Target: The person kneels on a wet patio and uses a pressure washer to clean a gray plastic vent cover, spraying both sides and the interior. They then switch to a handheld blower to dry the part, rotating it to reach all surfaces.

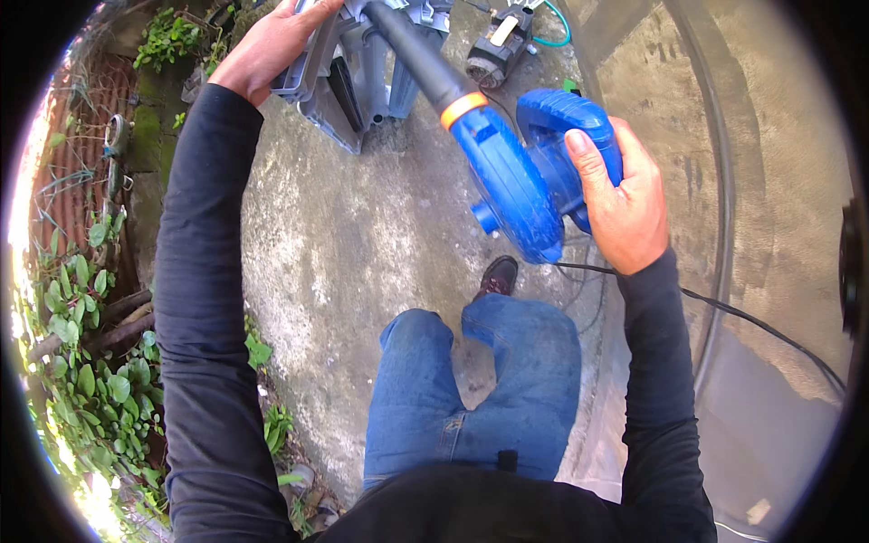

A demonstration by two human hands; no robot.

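Observation:
My right hand (624, 197) is wrapped around the handle of a blue electric leaf blower (512, 180). An orange ring (464, 110) joins its body to a black nozzle tube (424, 54), which points up and left. The tube's far end reaches a grey plastic housing (326, 102) with ribs and hollow sections at the top of the view. My left hand (275, 51) grips the left side of this housing; its fingertips are partly cut off by the frame's upper edge.
A small dark motor or pump (499, 51) with a teal hose (565, 24) sits on the concrete ground (339, 224) beyond the blower. A black cord (747, 315) runs right from the blower. Leafy plants (88, 332) line the left, and a concrete wall (787, 170) rises on the right.

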